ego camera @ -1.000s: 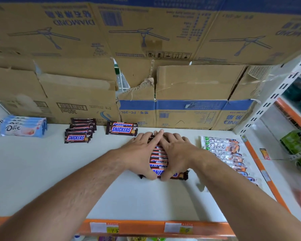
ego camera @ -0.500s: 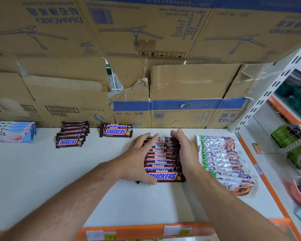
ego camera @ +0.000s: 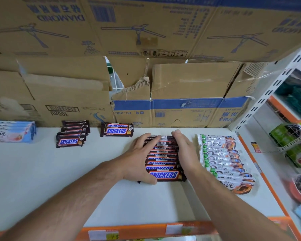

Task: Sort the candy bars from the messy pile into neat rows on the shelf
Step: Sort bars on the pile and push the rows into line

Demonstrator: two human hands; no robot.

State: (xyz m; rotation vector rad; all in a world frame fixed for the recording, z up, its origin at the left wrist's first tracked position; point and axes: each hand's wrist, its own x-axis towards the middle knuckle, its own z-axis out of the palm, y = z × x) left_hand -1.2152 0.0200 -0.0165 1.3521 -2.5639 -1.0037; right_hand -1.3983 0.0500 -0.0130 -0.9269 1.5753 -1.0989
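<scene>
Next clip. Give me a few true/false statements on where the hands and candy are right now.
1. The left hand and right hand flank the Snickers row, one on each side. True.
2. The orange Dove row lies left of the left hand. False: it lies right of the right hand.
3. The blue Dove bars sit at the far left of the shelf. True.
4. The right hand lifts a bar off the shelf. False: it presses flat against the Snickers row's side.
</scene>
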